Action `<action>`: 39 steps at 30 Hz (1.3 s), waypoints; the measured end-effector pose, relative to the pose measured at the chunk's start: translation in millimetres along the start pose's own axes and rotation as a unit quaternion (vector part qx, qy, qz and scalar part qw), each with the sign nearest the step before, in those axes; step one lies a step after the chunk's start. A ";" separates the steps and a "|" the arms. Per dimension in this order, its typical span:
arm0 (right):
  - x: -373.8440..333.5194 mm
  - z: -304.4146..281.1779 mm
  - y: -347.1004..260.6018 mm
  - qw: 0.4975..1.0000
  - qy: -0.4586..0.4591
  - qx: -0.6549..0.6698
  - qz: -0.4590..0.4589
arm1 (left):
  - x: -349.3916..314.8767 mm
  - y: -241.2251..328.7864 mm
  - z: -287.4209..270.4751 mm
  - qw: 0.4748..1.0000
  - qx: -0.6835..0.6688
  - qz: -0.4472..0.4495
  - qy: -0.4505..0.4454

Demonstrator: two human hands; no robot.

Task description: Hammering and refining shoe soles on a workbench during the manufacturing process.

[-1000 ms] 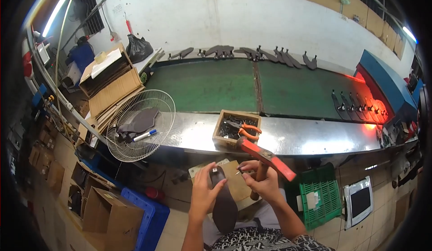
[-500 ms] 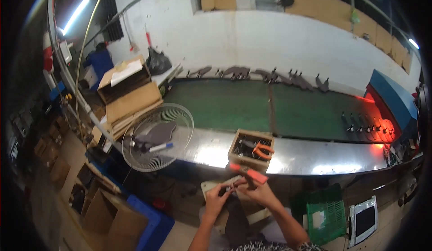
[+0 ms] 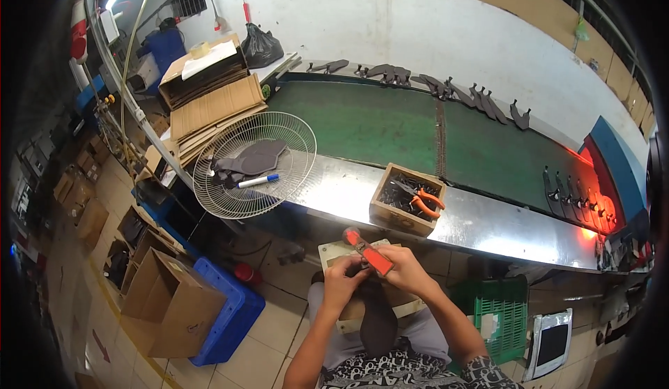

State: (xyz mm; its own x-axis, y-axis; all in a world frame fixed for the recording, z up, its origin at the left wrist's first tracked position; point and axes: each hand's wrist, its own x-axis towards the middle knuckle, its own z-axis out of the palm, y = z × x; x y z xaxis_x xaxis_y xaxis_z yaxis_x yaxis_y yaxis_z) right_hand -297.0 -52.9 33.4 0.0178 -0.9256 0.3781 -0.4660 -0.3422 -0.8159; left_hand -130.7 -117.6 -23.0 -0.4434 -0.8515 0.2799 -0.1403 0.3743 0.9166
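My right hand (image 3: 404, 269) is closed round a red hammer (image 3: 376, 258), its head raised above my left fingers. My left hand (image 3: 339, 281) pinches the upper end of a dark grey, paddle-shaped piece (image 3: 378, 323). That piece hangs down over my lap, its wide end toward me. Between the fingertips the exact spot is small and partly hidden by the hammer. Under both hands lies a pale board (image 3: 408, 307), resting across my legs.
Ahead, a wooden box (image 3: 390, 215) holds small dark parts and orange-handled pliers (image 3: 421, 201) on the metal ledge (image 3: 488, 225). A wire fan guard (image 3: 254, 215) holds grey pieces and a marker. Beyond runs a green conveyor (image 3: 362, 124); a green crate (image 3: 502, 319) stands right.
The view has tilted lower, showing more of my lap. The hammer has turned to a steeper angle above my left fingers. Both hands keep their grip.
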 end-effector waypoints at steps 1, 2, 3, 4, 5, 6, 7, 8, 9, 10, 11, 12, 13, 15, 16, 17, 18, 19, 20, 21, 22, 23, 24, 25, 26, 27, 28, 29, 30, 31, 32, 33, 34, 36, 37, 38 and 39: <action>-2.0 -1.3 0.1 1.000 -0.005 -0.003 0.003 | -0.3 2.3 -0.3 1.000 -0.005 -0.007 -0.008; -2.8 -1.5 0.0 1.000 -0.009 -0.006 0.005 | -0.6 3.5 -1.1 1.000 -0.005 -0.009 -0.007; -3.0 -0.9 -0.7 1.000 -0.009 -0.006 0.005 | -0.9 4.5 -1.7 1.000 0.010 -0.013 -0.012; -3.1 -0.5 -1.6 1.000 -0.007 -0.025 -0.005 | -0.7 5.1 -2.3 0.999 0.024 -0.017 -0.016; -3.1 -1.1 -2.6 0.999 -0.005 -0.046 -0.015 | 0.5 5.6 -2.1 0.999 0.024 -0.017 -0.017; -2.1 -1.1 -4.4 0.999 -0.004 -0.047 -0.014 | 1.9 6.0 -1.8 1.000 0.011 0.001 -0.015; -0.4 -0.6 -6.4 0.999 -0.004 -0.050 -0.011 | 2.8 6.1 -1.4 1.000 -0.001 0.020 -0.013; -0.1 -0.4 -8.2 0.999 -0.004 -0.052 -0.009 | 2.9 5.9 -1.6 1.000 -0.002 0.020 -0.014; -1.0 -0.2 -4.3 0.999 -0.004 -0.053 -0.009 | 3.3 4.4 -2.0 0.999 0.019 0.018 -0.019; -1.9 0.3 3.8 0.998 0.002 -0.055 -0.009 | 3.6 2.6 -1.8 0.999 0.040 0.016 -0.024; -1.7 1.3 7.3 0.998 0.006 -0.057 -0.009 | 3.8 -0.6 -0.8 0.999 0.040 0.016 -0.023; -1.5 1.3 8.6 0.998 0.005 -0.056 -0.010 | 4.0 -4.5 1.1 0.999 0.027 0.046 0.002; 0.0 0.9 8.5 0.999 0.001 -0.043 -0.001 | 3.8 -7.5 1.8 0.997 0.014 0.076 0.027; 0.8 -0.6 7.8 0.999 -0.001 -0.033 0.010 | 3.9 -11.3 3.2 0.997 0.012 0.072 0.024; 0.6 -0.3 6.7 0.999 -0.007 -0.041 -0.003 | 3.9 -12.4 3.3 0.997 0.011 0.067 0.021; -0.4 0.6 6.2 0.999 -0.014 -0.048 -0.014 | 4.5 -8.4 1.5 0.997 0.011 0.067 0.020; -1.5 2.3 4.5 0.999 -0.014 -0.049 -0.014 | 5.6 -2.3 -1.9 0.998 0.012 0.067 0.005; -2.6 4.6 1.9 0.999 -0.009 -0.036 -0.005 | 6.1 1.0 -4.2 0.998 0.014 0.068 -0.010; -2.9 6.2 -0.7 1.000 -0.005 -0.023 0.004 | 5.7 -0.5 -5.0 0.997 0.014 0.069 -0.010; -2.7 6.4 -1.5 1.000 -0.004 -0.024 0.004 | 5.7 -2.1 -5.4 0.997 0.007 0.073 -0.003; -2.5 6.3 -2.1 1.000 0.005 -0.029 0.001 | 5.7 -3.2 -6.0 0.997 0.001 0.077 0.003; -2.6 6.1 -2.6 0.999 0.015 -0.035 -0.002 | 5.6 -4.2 -7.1 0.997 0.001 0.078 0.002; -3.0 6.0 -2.2 0.999 0.017 -0.036 -0.002 | 5.9 -4.7 -8.5 0.999 -0.004 0.046 -0.021; -3.9 6.3 -0.9 0.998 0.023 -0.057 -0.004 | 5.9 -4.8 -9.6 0.999 -0.008 0.014 -0.044; -5.0 6.1 -0.4 0.996 0.030 -0.079 -0.005 | 7.2 -4.7 -10.1 0.999 -0.008 0.014 -0.046; -6.0 6.0 -1.6 0.996 0.032 -0.080 -0.004 | 9.2 -4.6 -10.0 0.998 -0.018 0.013 -0.055; -6.9 5.9 -3.6 0.995 0.064 -0.070 -0.004 | 10.6 -4.6 -9.4 0.997 -0.028 0.011 -0.065; -8.0 6.3 -5.6 0.994 0.093 -0.059 -0.004 | 10.1 -6.3 -9.7 0.997 -0.028 0.012 -0.066; -9.0 4.7 -15.1 0.994 0.091 -0.058 -0.006 | 10.2 -9.4 -11.6 0.996 -0.054 0.016 -0.066; -13.9 0.2 -31.4 0.992 0.106 0.014 0.071 | 10.2 -11.2 -13.0 0.994 -0.080 0.021 -0.066; -18.6 -3.2 -48.4 0.978 0.117 0.085 0.148 | 9.1 -11.1 -14.7 0.995 -0.079 0.020 -0.062; -24.1 -10.8 -66.6 0.985 0.137 0.003 0.108 | 10.9 -4.4 -12.1 0.994 -0.081 0.026 -0.075; -26.2 -15.4 -79.5 0.984 0.135 0.007 0.113 | 13.7 -1.0 -13.5 0.993 -0.077 0.025 -0.084; -42.0 -18.4 -98.4 0.985 0.125 -0.077 0.094 | 15.9 5.9 -14.9 0.993 -0.074 0.023 -0.094; -46.0 -8.8 -100.8 0.981 0.155 -0.084 0.084 | 16.2 7.1 -15.0 0.992 -0.070 0.021 -0.103; -53.5 -3.2 -99.6 0.982 0.125 -0.095 0.108 | 14.7 4.5 -15.2 0.992 -0.069 0.020 -0.106; -55.7 4.2 -91.5 0.982 0.117 -0.111 0.100 | 15.2 -0.7 -13.3 0.992 -0.079 0.017 -0.096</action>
State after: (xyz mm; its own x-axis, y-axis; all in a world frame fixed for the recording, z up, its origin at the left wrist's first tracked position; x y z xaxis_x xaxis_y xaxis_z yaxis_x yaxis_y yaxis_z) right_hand -251.7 29.3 85.2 -0.2858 -0.8992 0.3312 -0.6214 -0.0892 -0.7784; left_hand -125.6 -135.7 -15.6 -0.6086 -0.7478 0.2655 0.0109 0.3267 0.9451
